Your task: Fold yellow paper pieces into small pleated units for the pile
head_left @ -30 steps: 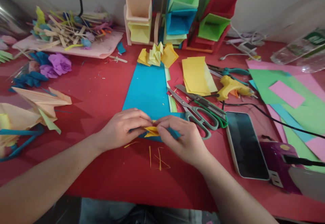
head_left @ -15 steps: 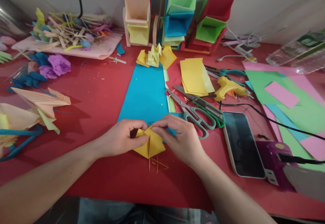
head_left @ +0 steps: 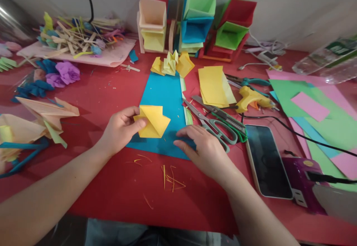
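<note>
My left hand [head_left: 120, 128] pinches a folded yellow paper piece [head_left: 153, 120] and holds it a little above the blue paper sheet [head_left: 164, 101] on the red table. My right hand [head_left: 205, 149] rests palm down on the near right corner of the blue sheet, fingers loosely curled, with nothing visible in it. Thin yellow paper slivers [head_left: 170, 173] lie on the table just in front of both hands.
Grey-handled scissors [head_left: 214, 125] and a utility knife [head_left: 223, 114] lie right of the blue sheet. Beyond are yellow paper sheets [head_left: 213, 84], a yellow glue gun [head_left: 252, 97], a phone [head_left: 267, 160], folded yellow pieces [head_left: 171, 63], stacked paper boxes [head_left: 195, 19] and paper flowers [head_left: 65, 73].
The folded yellow piece was worked between both hands near the table. Now my left hand alone has lifted it up and to the left, and my right hand has let go and dropped onto the blue sheet.
</note>
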Available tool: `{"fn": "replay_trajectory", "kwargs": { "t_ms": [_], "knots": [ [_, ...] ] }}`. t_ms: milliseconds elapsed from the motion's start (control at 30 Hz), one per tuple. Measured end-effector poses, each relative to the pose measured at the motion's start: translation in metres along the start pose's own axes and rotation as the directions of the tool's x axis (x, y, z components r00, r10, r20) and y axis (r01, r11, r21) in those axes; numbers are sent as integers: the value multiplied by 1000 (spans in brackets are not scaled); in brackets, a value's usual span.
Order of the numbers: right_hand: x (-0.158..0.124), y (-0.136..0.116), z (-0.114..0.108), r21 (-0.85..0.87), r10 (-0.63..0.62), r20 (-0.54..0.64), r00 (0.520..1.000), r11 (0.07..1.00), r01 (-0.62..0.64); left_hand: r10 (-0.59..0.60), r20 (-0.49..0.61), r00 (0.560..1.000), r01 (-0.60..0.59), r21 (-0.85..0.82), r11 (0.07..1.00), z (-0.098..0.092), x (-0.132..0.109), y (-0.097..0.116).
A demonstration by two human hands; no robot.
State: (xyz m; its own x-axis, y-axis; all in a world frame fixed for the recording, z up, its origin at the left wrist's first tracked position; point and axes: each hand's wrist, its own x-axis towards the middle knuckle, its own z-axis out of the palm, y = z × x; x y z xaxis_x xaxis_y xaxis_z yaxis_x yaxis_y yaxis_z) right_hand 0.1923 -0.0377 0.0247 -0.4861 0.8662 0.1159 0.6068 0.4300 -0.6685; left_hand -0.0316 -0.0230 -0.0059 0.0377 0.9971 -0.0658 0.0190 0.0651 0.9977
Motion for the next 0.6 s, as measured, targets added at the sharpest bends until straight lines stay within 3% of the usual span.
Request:
{"fn": "replay_trajectory", "kwargs": {
  "t_ms": [100, 133, 267, 300, 433, 600],
  "knots": [
    [-2, -3, 0, 201, 91, 186, 978, 971, -128, -41, 78, 996, 40, 14, 999, 8, -5, 4],
    [-2, -4, 1, 274, 100, 196, 976, 950, -152, -51, 101, 994, 49, 17, 999, 11, -8, 6],
    [0, -4, 7, 391, 216, -113, 970, 907, -156, -98, 195, 976, 97, 14, 995, 21, -17, 10],
    [1, -3, 9, 415, 229, -124, 965, 896, -159, -117, 225, 967, 120, 1, 993, 23, -19, 10],
    [3, -4, 11, 451, 244, 27, 969, 863, -230, -208, 326, 922, 236, -48, 971, 27, -26, 12],
    [2, -11, 11, 388, 215, -42, 976, 904, -182, -263, 297, 918, 280, -14, 960, 31, -28, 16]
  ]
}}
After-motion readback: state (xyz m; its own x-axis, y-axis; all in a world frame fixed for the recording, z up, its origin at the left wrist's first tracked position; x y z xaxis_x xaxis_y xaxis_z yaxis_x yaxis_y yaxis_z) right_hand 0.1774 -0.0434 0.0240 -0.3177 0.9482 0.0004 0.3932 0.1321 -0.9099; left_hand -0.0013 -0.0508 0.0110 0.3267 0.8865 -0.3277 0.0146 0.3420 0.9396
